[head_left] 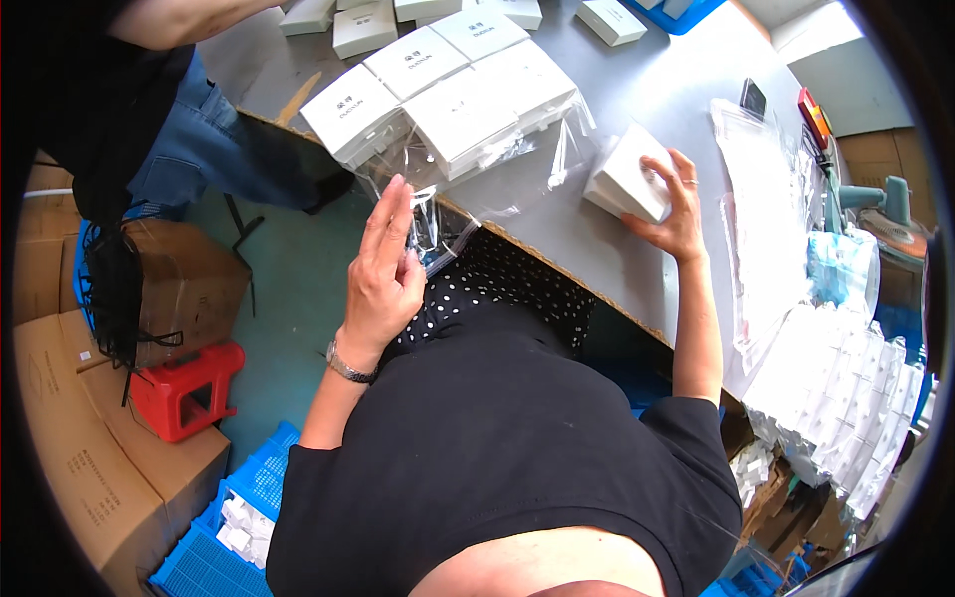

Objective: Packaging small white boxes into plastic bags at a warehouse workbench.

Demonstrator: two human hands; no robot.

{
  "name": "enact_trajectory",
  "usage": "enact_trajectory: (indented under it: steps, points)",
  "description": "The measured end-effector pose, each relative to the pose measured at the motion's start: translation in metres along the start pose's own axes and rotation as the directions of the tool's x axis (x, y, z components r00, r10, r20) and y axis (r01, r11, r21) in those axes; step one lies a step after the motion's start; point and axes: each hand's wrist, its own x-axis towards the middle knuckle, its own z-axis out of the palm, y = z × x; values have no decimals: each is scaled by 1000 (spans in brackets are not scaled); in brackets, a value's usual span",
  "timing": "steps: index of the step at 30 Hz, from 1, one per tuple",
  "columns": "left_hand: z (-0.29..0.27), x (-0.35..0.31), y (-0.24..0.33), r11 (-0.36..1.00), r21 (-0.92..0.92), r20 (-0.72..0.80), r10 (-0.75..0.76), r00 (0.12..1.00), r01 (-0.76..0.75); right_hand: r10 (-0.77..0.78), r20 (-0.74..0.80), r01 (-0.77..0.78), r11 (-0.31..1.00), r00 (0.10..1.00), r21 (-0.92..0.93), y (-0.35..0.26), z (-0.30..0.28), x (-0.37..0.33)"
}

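Note:
My right hand (679, 214) grips a small white box (629, 177) at its right side, thumb at the near edge and fingers on top. The box is at the grey table's surface. My left hand (383, 267) is raised at the table's front edge, fingers stretched out together and thumb beside them. It is next to the mouth of a clear plastic bag (438, 227), and whether it touches the film I cannot tell. Inside the bag, several white boxes (479, 104) with dark print lie in rows on the table.
More white boxes (364, 30) stand at the far side of the grey table (662, 85). Clear plastic bags (761, 229) lie on the right, near a phone (753, 98). Another person's arm (179, 20) reaches in at upper left. A red stool (189, 393) and blue crate (214, 542) are on the floor.

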Motion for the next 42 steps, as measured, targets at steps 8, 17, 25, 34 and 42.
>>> enact_trajectory:
  steps: [8, 17, 25, 34, 42]
  points:
    - [-4, -2, 4, 999, -9, 54, -38, 998, 38, -264, 58, 145, 686, 963, 713, -105, 55, 18]
    - [-3, 3, -2, 979, 74, 109, 182, 977, -191, -257, 1, 231, 869, 966, 438, -145, 100, 50]
    - [20, 17, 1, 908, 326, 67, 254, 965, -262, -93, -72, 111, 946, 993, 305, -158, 97, 54]
    - [31, 14, -3, 925, 303, -22, 248, 968, -230, -54, -129, 85, 965, 990, 250, -167, 112, 49]
    - [39, -4, -25, 982, 87, -184, -148, 972, 166, -43, -183, 96, 952, 982, 291, -151, 110, 38]
